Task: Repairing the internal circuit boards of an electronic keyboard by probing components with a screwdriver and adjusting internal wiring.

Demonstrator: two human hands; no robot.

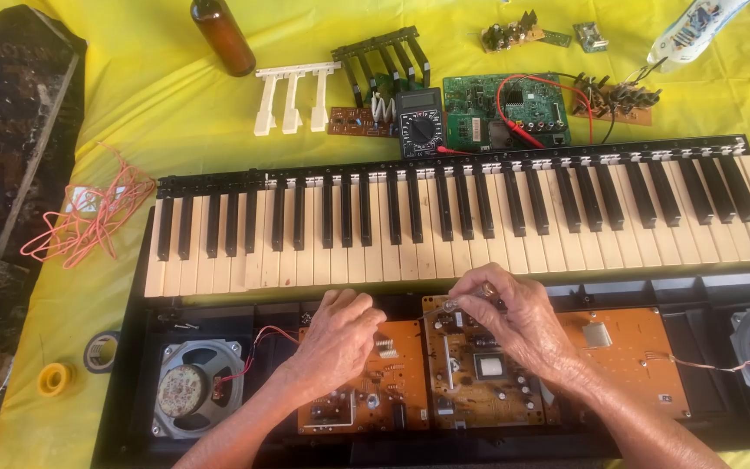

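The left hand point(333, 339) is resting curled and empty-looking on an orange circuit board point(392, 382) inside the opened keyboard point(444, 221). Just beside it, the right hand point(514, 317) is pinching a small metal part point(455, 304) between closed fingers point(479, 291) over the middle board. Farther off, a multimeter point(418, 122) is lying on the yellow bench point(167, 104).

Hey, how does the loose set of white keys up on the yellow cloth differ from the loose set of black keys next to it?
The white key set is pale cream with three broad keys; the black key set is dark with about five narrow keys. The white set lies square to the keyboard, while the black set sits skewed, partly over a small brown board. Both are detached, joined by a bar at the top, lying on the yellow cloth.
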